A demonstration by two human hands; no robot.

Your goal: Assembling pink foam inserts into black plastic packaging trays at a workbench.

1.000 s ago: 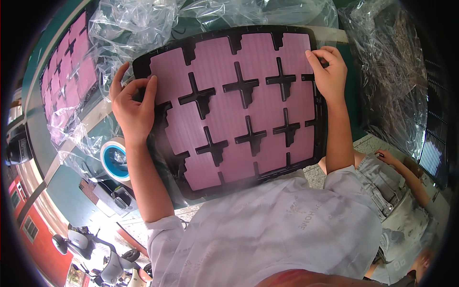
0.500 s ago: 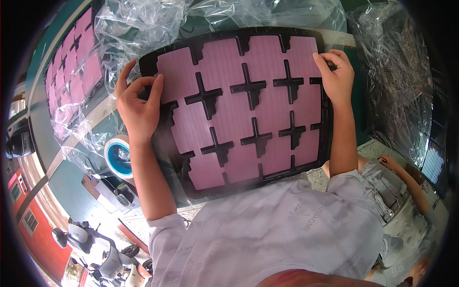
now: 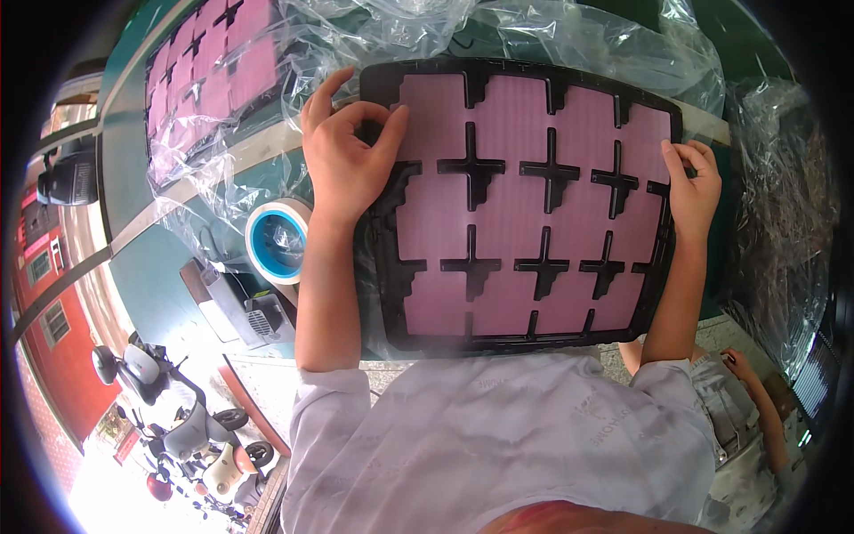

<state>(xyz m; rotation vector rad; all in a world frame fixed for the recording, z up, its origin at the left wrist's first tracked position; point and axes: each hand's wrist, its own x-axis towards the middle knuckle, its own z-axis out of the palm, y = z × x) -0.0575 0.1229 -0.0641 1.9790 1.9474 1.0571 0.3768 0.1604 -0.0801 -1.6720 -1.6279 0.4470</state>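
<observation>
A black plastic tray (image 3: 471, 166) with cross-shaped dividers lies in front of me, its compartments filled by flat, faintly striped pink pieces (image 3: 507, 116). My left hand (image 3: 351, 151) is at the tray's upper left edge, thumb and index finger pinched together there and the other fingers raised. At the upper right edge, my right hand (image 3: 694, 182) grips the rim, with its thumb toward the pink surface and the fingers curled. Whether the pink is one sheet or separate pieces, I cannot tell.
Crumpled clear plastic film (image 3: 569, 44) lies beyond the tray, with more on the right (image 3: 783, 196). A similar pink-filled tray (image 3: 213, 62) sits far left. A tape roll (image 3: 253, 240) and a grey-black device (image 3: 245, 303) are left. Another person's arm (image 3: 756, 383) shows at right.
The whole view has turned slightly clockwise, and the tray and both hands appear farther right. Both hands keep their places on the tray's edges.
</observation>
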